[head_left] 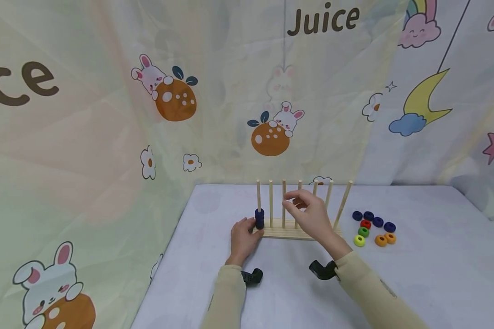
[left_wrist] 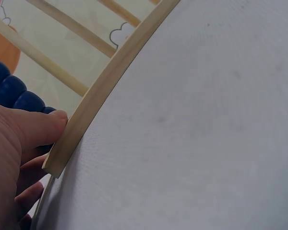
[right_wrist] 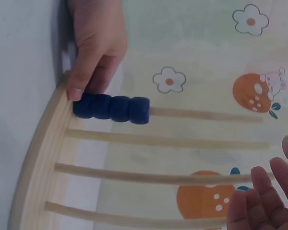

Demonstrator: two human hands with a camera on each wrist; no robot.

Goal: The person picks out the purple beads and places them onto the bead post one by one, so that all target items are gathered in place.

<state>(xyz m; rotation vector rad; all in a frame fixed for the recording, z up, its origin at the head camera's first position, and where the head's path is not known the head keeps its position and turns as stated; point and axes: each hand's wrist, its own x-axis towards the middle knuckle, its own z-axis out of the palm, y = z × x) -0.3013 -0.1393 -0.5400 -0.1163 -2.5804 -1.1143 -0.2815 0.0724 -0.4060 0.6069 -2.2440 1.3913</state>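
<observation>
A wooden peg rack (head_left: 288,233) with several upright pegs stands on the table. Several dark blue beads (right_wrist: 111,107) are stacked at the bottom of its leftmost peg. My left hand (head_left: 244,238) grips the left end of the base, the thumb (left_wrist: 45,127) on the front beside the lowest beads and the other fingers behind. Raised in front of the middle pegs, my right hand (head_left: 310,214) has loosely bent fingers. No bead shows in it in the head view, and its fingertips (right_wrist: 259,179) appear bare in the right wrist view.
Loose beads lie right of the rack: several blue ones (head_left: 378,222), a red one (head_left: 365,224), a green one (head_left: 363,232), a yellow one (head_left: 359,241) and two orange ones (head_left: 380,241). A printed curtain (head_left: 230,114) hangs behind the white table (head_left: 280,292).
</observation>
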